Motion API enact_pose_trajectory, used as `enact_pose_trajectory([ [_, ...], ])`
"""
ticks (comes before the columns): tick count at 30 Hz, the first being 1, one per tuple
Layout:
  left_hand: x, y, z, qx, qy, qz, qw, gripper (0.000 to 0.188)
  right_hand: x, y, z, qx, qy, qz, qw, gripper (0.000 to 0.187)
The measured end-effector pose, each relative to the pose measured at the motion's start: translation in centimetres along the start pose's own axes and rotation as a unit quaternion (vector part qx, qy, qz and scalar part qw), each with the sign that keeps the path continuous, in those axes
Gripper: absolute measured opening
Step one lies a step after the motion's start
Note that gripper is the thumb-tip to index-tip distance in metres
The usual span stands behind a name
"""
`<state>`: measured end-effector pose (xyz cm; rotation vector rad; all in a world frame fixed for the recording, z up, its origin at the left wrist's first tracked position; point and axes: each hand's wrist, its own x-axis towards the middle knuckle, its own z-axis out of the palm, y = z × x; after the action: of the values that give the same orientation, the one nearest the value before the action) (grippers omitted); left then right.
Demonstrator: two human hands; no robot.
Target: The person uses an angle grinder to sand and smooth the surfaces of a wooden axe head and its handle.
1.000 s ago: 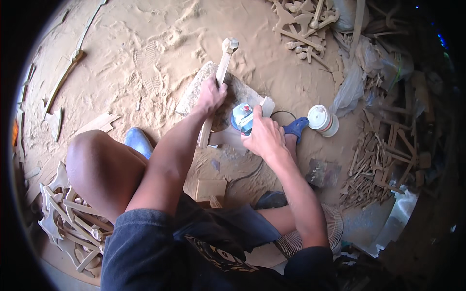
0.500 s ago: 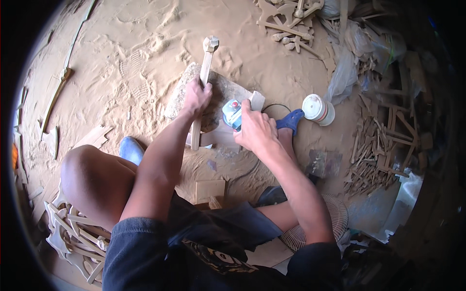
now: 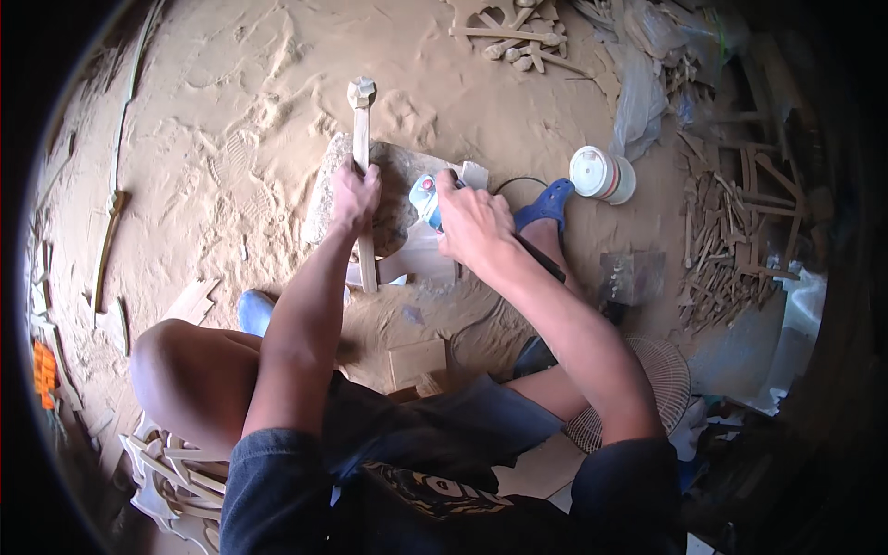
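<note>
My left hand (image 3: 354, 196) is closed around a long wooden piece (image 3: 362, 125) with a faceted, carved knob at its far end. The piece lies across a rough, stone-like block (image 3: 321, 205) on the ground, and its plain near end sticks out toward me. In my right hand (image 3: 476, 227) is a blue angle grinder (image 3: 425, 200) with a red spot on its head, held just right of the wood. Its working side faces down and is hidden, so I cannot tell whether it touches anything.
A white tub (image 3: 592, 174) stands beyond my blue clog (image 3: 548, 205). Wooden offcuts (image 3: 721, 240) are heaped at the right, with carved pieces (image 3: 513, 42) at the far side and more (image 3: 180, 481) near left. A round fan guard (image 3: 661, 375) sits by my right arm. Dust covers the ground.
The whole view has shifted a little, so the wood and both hands appear further left. Both grips are kept, and the grinder is slightly nearer the wood.
</note>
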<state>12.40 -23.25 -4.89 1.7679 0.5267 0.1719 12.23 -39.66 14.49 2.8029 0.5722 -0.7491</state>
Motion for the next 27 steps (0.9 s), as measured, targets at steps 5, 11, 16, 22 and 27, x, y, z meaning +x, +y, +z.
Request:
enact_pose_trajectory([
  [5,0.5,-1.6,-0.1,0.038,0.028,0.007,0.999,0.025,-1.9,1.9,0.5,0.014,0.078,0.015,0.997,0.087],
  [11,1.8,-1.9,0.4,0.046,0.076,0.055,0.995,0.024,-9.0,6.7,5.6,0.313,0.193,0.196,0.909,0.089],
  [16,1.3,-1.1,0.0,-0.419,-0.104,-0.175,0.885,0.014,-15.1,9.4,11.6,0.544,0.367,0.164,0.736,0.091],
  [22,-4.0,-0.2,1.8,-0.562,-0.082,-0.294,0.769,0.042,-16.9,10.7,15.1,0.556,0.346,0.223,0.722,0.089],
  [27,-5.1,-1.3,2.3,-0.347,0.052,-0.300,0.887,0.038,-15.6,11.1,17.0,0.554,0.306,0.227,0.740,0.091],
])
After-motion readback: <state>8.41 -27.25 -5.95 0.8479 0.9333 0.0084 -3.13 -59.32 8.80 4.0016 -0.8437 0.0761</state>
